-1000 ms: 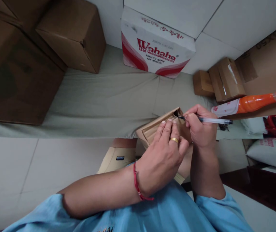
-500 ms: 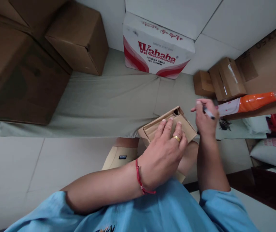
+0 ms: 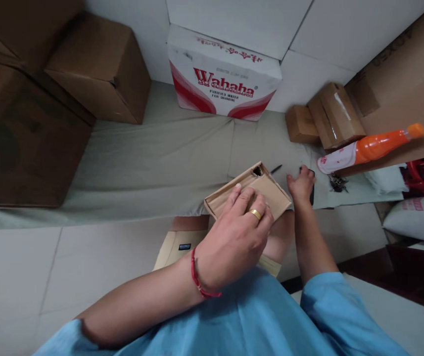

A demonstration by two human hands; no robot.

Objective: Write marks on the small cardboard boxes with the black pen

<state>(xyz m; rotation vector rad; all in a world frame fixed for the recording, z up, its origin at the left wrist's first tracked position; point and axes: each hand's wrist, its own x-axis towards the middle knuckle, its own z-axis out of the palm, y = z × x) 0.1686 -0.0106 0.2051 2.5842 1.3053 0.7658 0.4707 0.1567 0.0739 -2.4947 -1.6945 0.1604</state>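
Observation:
My left hand (image 3: 243, 215) lies bent over a small brown cardboard box (image 3: 273, 190) and holds it at the cloth's front edge, over my knee. Its thumb is hidden. A torn, dark hole shows at the box's far corner. My right hand (image 3: 300, 185) is closed on a dark, flat phone (image 3: 312, 188), which rests on the cloth and is partly covered by the fingers. Between the box and that hand, a dark pen (image 3: 276, 169) pokes out on the cloth. Keys (image 3: 338, 183) lie to the right of the phone.
A white and red Wahaba-type water carton (image 3: 222, 79) stands against the wall. Larger brown boxes (image 3: 100, 69) are stacked at left, smaller ones (image 3: 334, 116) at right. An orange-capped bottle (image 3: 378, 147) lies near the keys. Pale green cloth (image 3: 152, 163) covers the surface.
My right hand has let go of the pen, which is now lying beside the box, and has come down onto the phone. My left hand stays on the box, its fingers more bent.

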